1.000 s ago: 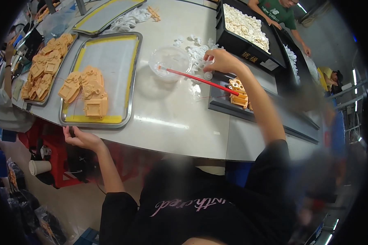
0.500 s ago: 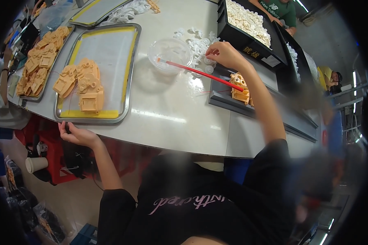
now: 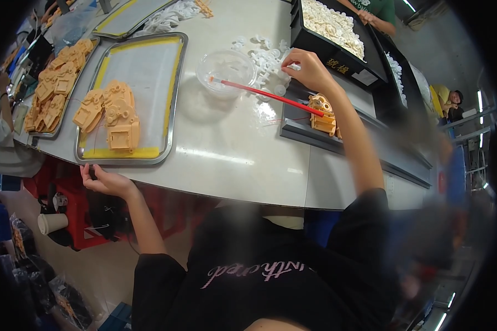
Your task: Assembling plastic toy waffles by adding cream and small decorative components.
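Observation:
My right hand (image 3: 308,70) is over the right side of a heap of small white plastic parts (image 3: 266,62), its fingers pinched on what looks like one of them. Beside the heap stands a clear plastic tub (image 3: 204,69). A red stick-like tool (image 3: 270,95) with a pale orange tip slants from the tub to an orange moulded plastic piece (image 3: 321,118) on a grey channel-shaped holder (image 3: 315,139). Just off the table's near edge, my left hand (image 3: 111,183) is palm up with curled fingers; something dark shows between them, too small to make out.
A metal tray (image 3: 183,66) edged with yellow tape holds several orange pieces (image 3: 121,116). Left of it, another tray is heaped with orange pieces (image 3: 61,83). A black bin (image 3: 323,55) of cream parts stands at back right, near a person in green (image 3: 378,19).
My right hand has shifted slightly and its fingers have curled inward over the white parts. My left hand has hardly moved. The whole view has moved a little.

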`<state>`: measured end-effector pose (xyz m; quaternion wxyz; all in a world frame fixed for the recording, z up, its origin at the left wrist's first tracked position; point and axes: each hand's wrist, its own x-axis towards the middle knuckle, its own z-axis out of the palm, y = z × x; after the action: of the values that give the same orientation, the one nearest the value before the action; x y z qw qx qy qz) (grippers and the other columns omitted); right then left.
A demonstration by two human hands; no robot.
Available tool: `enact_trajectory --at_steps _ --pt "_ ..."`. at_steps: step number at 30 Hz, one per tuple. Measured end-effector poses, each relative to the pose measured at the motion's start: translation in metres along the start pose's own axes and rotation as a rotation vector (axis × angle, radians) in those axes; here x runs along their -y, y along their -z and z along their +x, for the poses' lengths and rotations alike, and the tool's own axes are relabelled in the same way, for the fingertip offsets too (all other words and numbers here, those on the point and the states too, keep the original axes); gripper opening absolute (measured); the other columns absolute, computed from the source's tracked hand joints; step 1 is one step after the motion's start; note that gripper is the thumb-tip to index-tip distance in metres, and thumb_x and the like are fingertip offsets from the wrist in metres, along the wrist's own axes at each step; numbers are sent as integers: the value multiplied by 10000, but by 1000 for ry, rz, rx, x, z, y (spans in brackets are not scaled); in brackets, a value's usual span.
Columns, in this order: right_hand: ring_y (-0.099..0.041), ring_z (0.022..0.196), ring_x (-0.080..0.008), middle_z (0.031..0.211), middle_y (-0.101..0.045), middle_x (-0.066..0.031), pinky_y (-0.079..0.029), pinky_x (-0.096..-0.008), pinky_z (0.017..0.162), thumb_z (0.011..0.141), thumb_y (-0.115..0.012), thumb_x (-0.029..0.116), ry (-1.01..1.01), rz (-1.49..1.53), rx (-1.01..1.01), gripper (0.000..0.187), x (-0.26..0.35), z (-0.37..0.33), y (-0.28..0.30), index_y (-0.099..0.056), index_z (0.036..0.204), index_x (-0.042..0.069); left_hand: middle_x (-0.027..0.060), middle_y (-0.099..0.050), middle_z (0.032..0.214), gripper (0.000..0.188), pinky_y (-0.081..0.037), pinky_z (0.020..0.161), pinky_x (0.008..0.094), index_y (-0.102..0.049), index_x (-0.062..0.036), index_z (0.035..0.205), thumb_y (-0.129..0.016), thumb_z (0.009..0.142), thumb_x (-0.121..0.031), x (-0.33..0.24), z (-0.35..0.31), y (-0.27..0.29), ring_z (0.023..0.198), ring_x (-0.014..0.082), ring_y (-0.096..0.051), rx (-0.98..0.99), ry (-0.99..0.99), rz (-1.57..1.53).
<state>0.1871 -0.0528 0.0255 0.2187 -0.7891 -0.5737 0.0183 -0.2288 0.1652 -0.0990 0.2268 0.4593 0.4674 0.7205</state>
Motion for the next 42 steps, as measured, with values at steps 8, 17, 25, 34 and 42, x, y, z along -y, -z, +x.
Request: enact_trajectory --at_steps 8,17,25,34,42 --pt "-617 864 -151 926 -634 -73 -500 -262 799 810 -687 17 32 162 -257 102 25 -56 45 -669 905 -15 211 -513 1123 168 -392 896 386 -464 16 1017 -502 857 -21 -72 -31 14 1008 286 -520 -168 -640 -190" --pt "-587 933 -193 954 -611 -128 -485 -296 825 793 -678 -57 -20 307 -447 103 71 -169 55 -662 891 -30 145 -517 1248 349 -537 821 288 -471 7 1241 -541 899 17 -222 -187 -13 1010 190 -607 1731 584 -664" --pt "-566 974 -178 975 -578 -113 -478 -278 831 798 -637 -98 -55 490 -568 147 84 -194 41 -626 928 -30 93 -672 934 216 -550 709 261 -586 14 1010 -688 848 -87 -238 -232 -87 837 156 -672 1610 428 -721" --pt "-649 828 -120 870 -658 -56 -519 -231 738 842 -672 19 -381 722 -622 70 48 -170 27 -656 892 -26 73 -675 847 91 -518 652 249 -641 8 925 -654 867 -61 -208 -236 -114 753 122 -649 1570 50 -632" --pt "-648 710 -231 853 -619 -66 -533 -302 652 804 -673 61 -190 -180 -422 65 4 -148 12 -644 852 28 104 -675 915 118 -574 696 292 -656 8 964 -637 851 -20 -198 -232 -124 790 186 -675 1415 32 -509"
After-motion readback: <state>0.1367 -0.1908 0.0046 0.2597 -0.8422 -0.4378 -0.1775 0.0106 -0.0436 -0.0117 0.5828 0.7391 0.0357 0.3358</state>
